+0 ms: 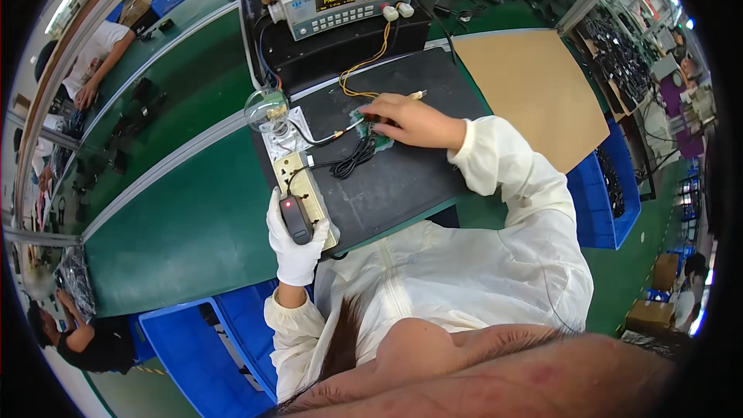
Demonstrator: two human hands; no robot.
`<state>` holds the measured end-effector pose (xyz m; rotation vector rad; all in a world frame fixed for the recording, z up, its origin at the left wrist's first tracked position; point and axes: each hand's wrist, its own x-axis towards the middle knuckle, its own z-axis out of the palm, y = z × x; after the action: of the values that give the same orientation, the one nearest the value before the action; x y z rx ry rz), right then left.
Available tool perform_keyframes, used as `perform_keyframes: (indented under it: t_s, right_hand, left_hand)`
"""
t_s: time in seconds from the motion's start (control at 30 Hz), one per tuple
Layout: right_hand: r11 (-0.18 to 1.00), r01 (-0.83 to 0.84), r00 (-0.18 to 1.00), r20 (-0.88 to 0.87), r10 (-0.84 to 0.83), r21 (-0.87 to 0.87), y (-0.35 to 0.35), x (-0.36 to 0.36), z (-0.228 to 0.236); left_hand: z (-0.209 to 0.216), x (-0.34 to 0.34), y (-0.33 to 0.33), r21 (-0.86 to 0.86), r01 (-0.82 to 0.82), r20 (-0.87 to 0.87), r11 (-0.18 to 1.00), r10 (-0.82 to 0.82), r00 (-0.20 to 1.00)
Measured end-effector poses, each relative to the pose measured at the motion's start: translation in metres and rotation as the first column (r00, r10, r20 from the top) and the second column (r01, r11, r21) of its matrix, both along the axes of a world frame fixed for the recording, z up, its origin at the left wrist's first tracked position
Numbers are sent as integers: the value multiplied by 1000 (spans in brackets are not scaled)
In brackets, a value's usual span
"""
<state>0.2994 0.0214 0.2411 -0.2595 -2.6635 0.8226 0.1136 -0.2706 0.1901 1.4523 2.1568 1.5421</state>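
Observation:
My left hand, in a white glove, is closed round a black power adapter with a small red light lit on it. The adapter sits at the near end of a cream power strip. Its thin black cable lies in a bundled coil on the dark mat. My bare right hand is over a small green circuit board, fingers bent and closed near the coil's upper end. Whatever lies between those fingertips is hidden. Yellow wires run from the bench instrument down toward the board.
A clear light bulb stands on a white socket plate left of the board. Brown cardboard lies to the right, above a blue bin with black parts. More blue bins stand at lower left. Other people work across the left line.

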Motion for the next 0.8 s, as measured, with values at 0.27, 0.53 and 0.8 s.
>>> perform_keyframes:
  t_s: [0.27, 0.53, 0.8]
  right_hand:
    - [999, 53, 940, -338, -50, 0, 13, -18, -57]
    - [987, 130, 800, -578, -160, -94, -1, -19, -31]
    - [248, -295, 951, -258, 171, -923, -51, -17, -29]
  left_hand:
    - [-1, 3, -1, 19, -34, -92, 999, 35, 995]
    - [3, 2, -3, 417, 26, 305, 908, -167, 938]
    - [33, 43, 29, 616, -30, 190, 787, -111, 976]
